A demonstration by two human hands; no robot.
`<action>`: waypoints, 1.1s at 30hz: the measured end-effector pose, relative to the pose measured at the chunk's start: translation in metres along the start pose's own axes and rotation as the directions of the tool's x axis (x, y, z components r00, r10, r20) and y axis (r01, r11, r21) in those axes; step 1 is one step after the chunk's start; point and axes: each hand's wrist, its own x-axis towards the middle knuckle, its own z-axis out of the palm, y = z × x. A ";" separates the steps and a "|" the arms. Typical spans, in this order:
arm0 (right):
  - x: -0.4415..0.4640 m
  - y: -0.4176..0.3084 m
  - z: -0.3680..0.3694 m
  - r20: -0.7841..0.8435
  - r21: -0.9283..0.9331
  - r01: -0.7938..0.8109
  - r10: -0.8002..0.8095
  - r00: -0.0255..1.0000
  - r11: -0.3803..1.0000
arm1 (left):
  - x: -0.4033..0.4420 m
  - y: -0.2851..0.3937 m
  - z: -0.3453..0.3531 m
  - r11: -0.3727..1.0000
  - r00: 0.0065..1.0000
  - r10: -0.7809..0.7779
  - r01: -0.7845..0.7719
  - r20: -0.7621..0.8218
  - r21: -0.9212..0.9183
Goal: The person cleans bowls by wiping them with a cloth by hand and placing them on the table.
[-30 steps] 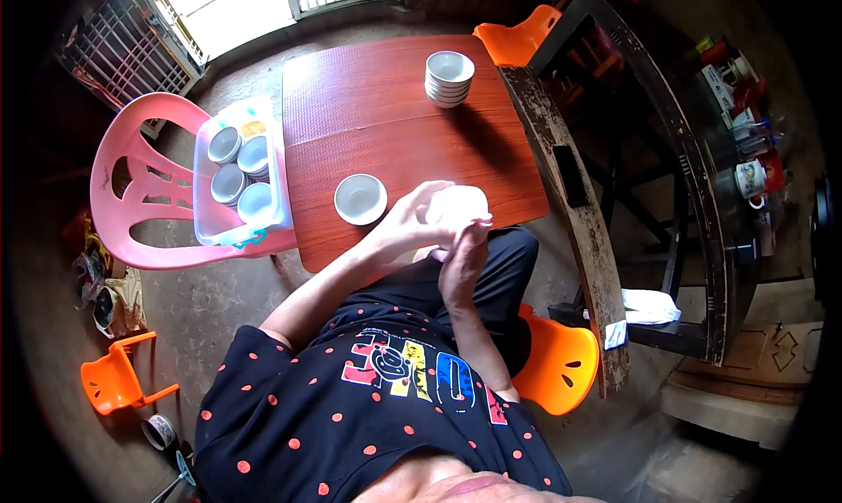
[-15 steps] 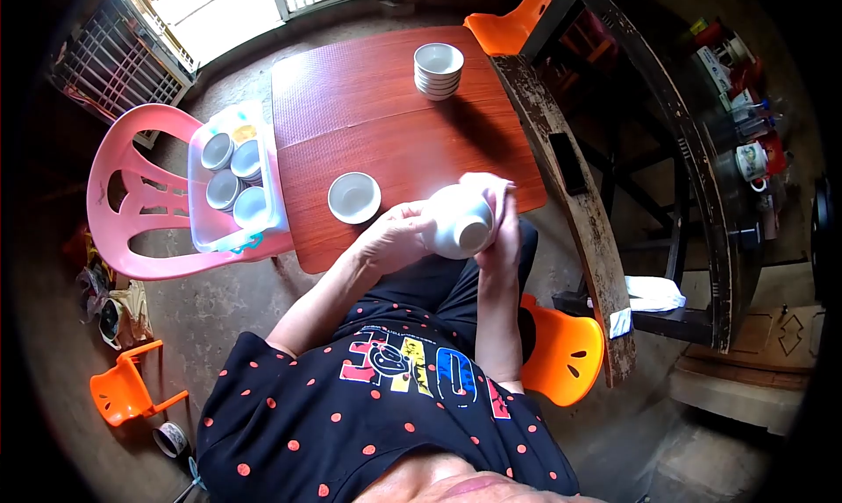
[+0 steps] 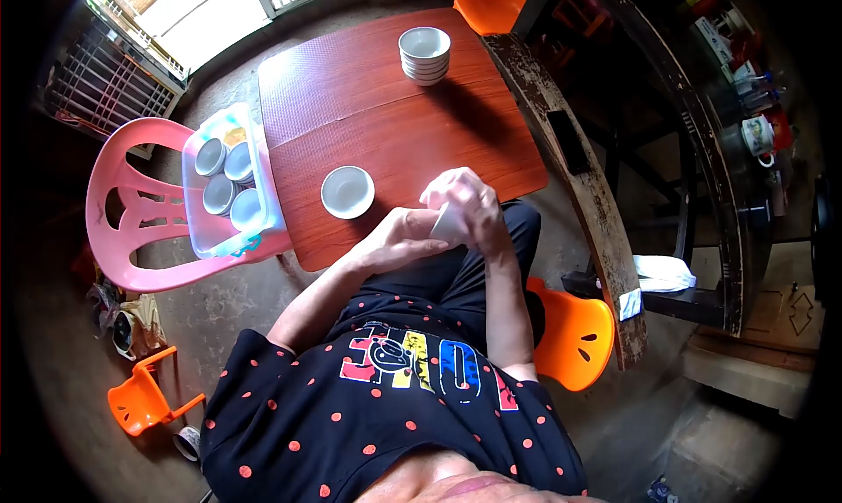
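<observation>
Over the near edge of the red-brown table, my left hand (image 3: 399, 242) grips a white bowl (image 3: 448, 225) by its side. The fingers of my right hand (image 3: 469, 203) are wrapped round the other side of that bowl, with something pale pink, likely a cloth, partly showing between them. Most of the bowl is hidden by the hands. A single white bowl (image 3: 347, 192) stands upright on the table, left of the hands. Farther back is a stack of several bowls (image 3: 424, 56).
A clear plastic bin (image 3: 274, 206) with stacked bowls rests on a pink chair (image 3: 103, 231) left of the table (image 3: 307, 117). A worn wooden bench (image 3: 589, 231) runs along the right. Orange chairs (image 3: 574, 341) stand around.
The held bowl has turned, from its base showing to mostly covered by my right hand. My right hand has closed over it. The view has shifted slightly.
</observation>
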 end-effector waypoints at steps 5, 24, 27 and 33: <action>-0.023 0.030 0.041 0.139 0.989 -0.105 0.438 0.888 -0.102 | 0.001 -0.010 0.009 0.983 0.986 0.135 -0.121 -0.099 0.138; -0.045 0.033 0.047 0.331 0.943 -0.260 0.537 0.776 -0.207 | 0.024 -0.052 0.012 0.445 0.769 0.639 -0.336 -0.032 0.830; -0.065 0.048 0.050 0.331 0.942 -0.258 0.459 0.825 -0.214 | 0.009 -0.043 -0.009 0.505 0.865 0.497 -0.346 0.061 0.791; -0.068 0.015 0.076 0.133 0.928 -0.320 0.634 0.762 0.190 | -0.038 -0.021 -0.025 0.360 0.855 0.515 -0.287 0.068 0.888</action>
